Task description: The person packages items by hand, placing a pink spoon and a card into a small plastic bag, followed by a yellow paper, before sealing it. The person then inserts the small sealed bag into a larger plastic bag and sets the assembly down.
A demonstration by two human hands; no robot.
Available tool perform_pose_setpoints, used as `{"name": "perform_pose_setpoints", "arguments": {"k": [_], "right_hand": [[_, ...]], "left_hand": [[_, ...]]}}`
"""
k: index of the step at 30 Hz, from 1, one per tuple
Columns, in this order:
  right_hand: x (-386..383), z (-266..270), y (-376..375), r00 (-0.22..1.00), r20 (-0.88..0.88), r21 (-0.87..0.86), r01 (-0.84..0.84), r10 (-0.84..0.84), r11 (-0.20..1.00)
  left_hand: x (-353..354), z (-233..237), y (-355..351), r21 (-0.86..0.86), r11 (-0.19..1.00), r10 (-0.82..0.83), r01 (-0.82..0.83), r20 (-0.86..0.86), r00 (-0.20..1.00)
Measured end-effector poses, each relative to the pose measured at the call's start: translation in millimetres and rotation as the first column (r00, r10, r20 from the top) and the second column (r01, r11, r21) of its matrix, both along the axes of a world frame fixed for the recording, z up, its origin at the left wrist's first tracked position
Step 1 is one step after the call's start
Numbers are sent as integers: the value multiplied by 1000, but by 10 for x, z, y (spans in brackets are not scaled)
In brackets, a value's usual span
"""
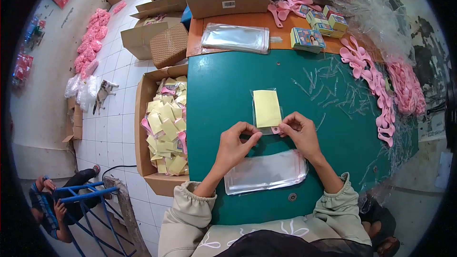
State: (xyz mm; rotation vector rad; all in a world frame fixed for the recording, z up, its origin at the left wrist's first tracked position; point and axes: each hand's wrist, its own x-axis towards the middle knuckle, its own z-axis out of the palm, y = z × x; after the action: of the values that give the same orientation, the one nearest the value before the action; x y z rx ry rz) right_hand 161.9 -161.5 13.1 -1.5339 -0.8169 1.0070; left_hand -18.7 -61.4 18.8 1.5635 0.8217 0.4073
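Note:
A clear plastic bag point(282, 110) lies on the green table with a yellow card point(267, 108) inside. The end of a pink spoon point(275, 130) shows at the card's lower edge. My right hand point(302, 135) pinches the bag's lower right corner, beside the spoon end. At the lower left corner, my left hand point(236, 143) has thumb and forefinger brought together on the bag's edge. Just below both hands lies a stack of clear plastic bags point(266, 172).
Left of the table, a cardboard box point(143, 128) holds many filled packets. Pink spoons point(373, 83) and plastic strips point(328, 83) lie at the right. Small card stacks point(307, 39) and more bags point(235, 37) sit at the back. A cat point(103, 96) and a person point(52, 204) are at left.

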Motion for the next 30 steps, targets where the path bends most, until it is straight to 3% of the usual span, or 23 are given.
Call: {"name": "perform_pose_setpoints", "arguments": {"k": [7, 13, 16, 19, 20, 23, 25, 26, 28, 29, 30], "right_hand": [[-38, 16, 11, 995, -59, -4, 80, -80, 997], [-63, -11, 19, 999, 22, 32, 45, -46, 998], [-99, 43, 17, 997, 43, 1, 62, -62, 998], [-67, 95, -8, 995, 98, -43, -5, 9, 999], [0, 148, -8, 978, 207, -56, -28, 39, 998], [464, 368, 84, 838, 538, -69, -62, 90, 996], [1108, 445, 209, 677, 736, -33, -9, 31, 999], [1553, 380, 288, 528, 848, 55, 6, -50, 998], [2588, 227, 434, 229, 969, 69, 125, -97, 990], [3052, 143, 445, 314, 946, 14, 220, -84, 976], [3244, 239, 417, 176, 981, 50, 201, -86, 978]], "left_hand": [[55, -1, -44, -92, 989, 124, -117, 70, 990], [38, 19, -26, 8, 999, 45, -45, 11, 999], [27, 66, -12, -57, 998, 34, -36, -50, 998], [11, 51, -12, -43, 998, 55, -50, 101, 993], [-26, 86, 18, -66, 997, 48, -40, 120, 992], [-343, 363, 159, -99, 993, 77, -61, 170, 982], [-668, 522, 236, -66, 977, 210, -202, 151, 966], [-898, 443, 296, -63, 954, 299, -293, 169, 939], [-1224, 433, 346, 14, 872, 475, -489, 209, 855], [-1384, 378, 385, 1, 845, 520, -535, 233, 822], [-1606, 219, 445, -22, 836, 534, -548, 261, 804]]}}
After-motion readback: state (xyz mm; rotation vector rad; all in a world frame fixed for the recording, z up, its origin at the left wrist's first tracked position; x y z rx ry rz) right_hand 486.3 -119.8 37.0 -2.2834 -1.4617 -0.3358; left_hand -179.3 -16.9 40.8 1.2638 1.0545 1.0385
